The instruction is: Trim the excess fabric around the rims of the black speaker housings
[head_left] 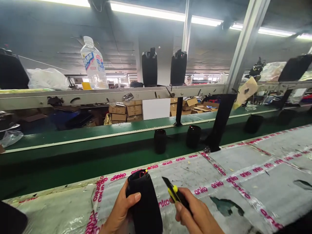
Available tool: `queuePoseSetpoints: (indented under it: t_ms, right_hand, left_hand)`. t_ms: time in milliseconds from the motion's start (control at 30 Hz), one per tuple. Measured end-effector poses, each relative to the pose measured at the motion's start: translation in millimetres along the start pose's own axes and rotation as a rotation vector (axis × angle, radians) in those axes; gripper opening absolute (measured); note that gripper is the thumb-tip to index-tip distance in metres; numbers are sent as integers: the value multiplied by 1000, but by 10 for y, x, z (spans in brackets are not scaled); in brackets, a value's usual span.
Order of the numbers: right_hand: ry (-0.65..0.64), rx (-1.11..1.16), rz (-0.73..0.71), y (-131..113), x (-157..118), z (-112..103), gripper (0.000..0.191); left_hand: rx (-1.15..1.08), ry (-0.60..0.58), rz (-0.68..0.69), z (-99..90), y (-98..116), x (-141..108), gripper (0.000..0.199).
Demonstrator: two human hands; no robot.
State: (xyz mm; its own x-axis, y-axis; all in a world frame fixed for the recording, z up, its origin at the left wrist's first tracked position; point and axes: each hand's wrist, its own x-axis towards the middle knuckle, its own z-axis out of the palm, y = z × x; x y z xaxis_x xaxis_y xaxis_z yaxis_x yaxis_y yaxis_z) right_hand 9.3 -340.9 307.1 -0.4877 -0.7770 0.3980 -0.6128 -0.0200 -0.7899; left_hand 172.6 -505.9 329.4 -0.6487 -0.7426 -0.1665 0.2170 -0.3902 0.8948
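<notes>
The fingers (125,189) of the left hand (120,208) are curled around the side of a black fabric-covered casing (146,206), spread to its width, with the thumb pressed on its front. The fingers of the right hand (195,209) are closed around the handle of a yellow-and-black utility knife (174,192), its dark blade pointing up toward the casing but apart from it. The casing is held tilted over the bench (235,160), its open top toward the far edge, where thin wires (145,171) show red and yellow.

The bench has a pale covering crossed by clear tape with pink lettering (216,184); a torn patch (226,207) lies to the right of the knife. A dark object (12,217), cut off by the view, is at the bench's left end.

Past the far edge runs a green belt (73,167), carrying two black cylinders (160,141) upright beyond the casing. Above it, a long shelf (146,93) holds a clear plastic bottle (94,66) toward the left and two upright black units (149,69) near the middle. Cardboard boxes (134,111) are stacked behind
</notes>
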Motion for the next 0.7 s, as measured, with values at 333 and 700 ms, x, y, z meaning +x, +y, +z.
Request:
queuePoseSetpoints:
  t_ms: [333,700]
  right_hand:
    - [26,-483,-484,-77,180,330,30]
    - [58,-594,-506,-117,230,308,34]
  left_hand:
    - [32,-10,44,-75,-28,30,100]
    - [67,-37,72,-149,-52,68,93]
